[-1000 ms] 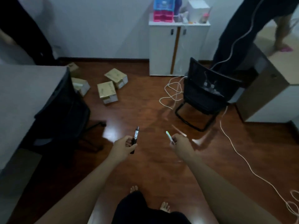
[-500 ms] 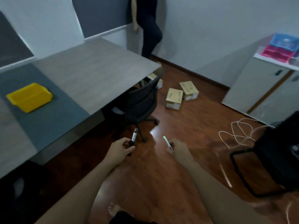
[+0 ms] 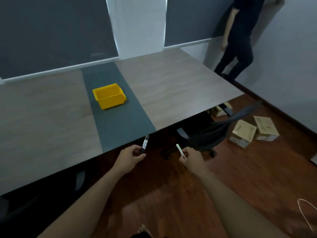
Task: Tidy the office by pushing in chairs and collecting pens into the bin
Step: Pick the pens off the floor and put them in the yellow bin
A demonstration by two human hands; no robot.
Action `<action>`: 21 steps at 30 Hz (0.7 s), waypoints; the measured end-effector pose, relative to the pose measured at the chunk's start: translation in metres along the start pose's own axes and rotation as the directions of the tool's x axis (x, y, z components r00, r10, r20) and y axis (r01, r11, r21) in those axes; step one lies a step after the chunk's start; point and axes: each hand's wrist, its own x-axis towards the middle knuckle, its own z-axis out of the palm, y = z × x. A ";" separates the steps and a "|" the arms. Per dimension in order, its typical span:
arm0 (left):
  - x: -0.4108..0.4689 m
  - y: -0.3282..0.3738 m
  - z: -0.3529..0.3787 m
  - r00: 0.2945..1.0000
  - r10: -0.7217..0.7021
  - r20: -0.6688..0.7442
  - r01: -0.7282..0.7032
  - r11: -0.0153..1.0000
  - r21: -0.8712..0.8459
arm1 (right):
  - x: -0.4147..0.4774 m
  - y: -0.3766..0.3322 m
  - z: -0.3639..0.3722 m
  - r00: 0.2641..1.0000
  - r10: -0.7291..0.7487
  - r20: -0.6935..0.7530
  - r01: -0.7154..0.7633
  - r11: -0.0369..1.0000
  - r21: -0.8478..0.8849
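Observation:
My left hand [image 3: 130, 158] is closed around a black pen [image 3: 145, 144] with a clear tip that points up toward the desk edge. A thin white pen [image 3: 181, 150] is pinched in my right hand [image 3: 193, 158], tilted up and left. Both hands hover over the wooden floor just in front of the long desk [image 3: 171, 86]. A yellow bin [image 3: 109, 97] stands on the desk's dark grey centre strip, well beyond my hands. A black office chair [image 3: 211, 133] is tucked partly under the desk's right end.
Several cardboard boxes [image 3: 253, 130] lie on the floor to the right of the chair. A person in dark clothes [image 3: 240, 36] stands by the far right wall. A white cable [image 3: 307, 213] loops at the lower right. Another dark chair [image 3: 51, 191] sits under the desk's left end.
My view has swung left from the white cabinet and floor to the desk, bringing the yellow bin to the centre. Both hands keep hold of their pens and are closer to the desk.

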 end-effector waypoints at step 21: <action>0.177 -0.087 -0.158 0.955 -0.177 -0.237 0.164 0.984 -0.071 | 0.276 -0.178 0.092 0.970 -0.208 0.126 0.206 0.978 0.024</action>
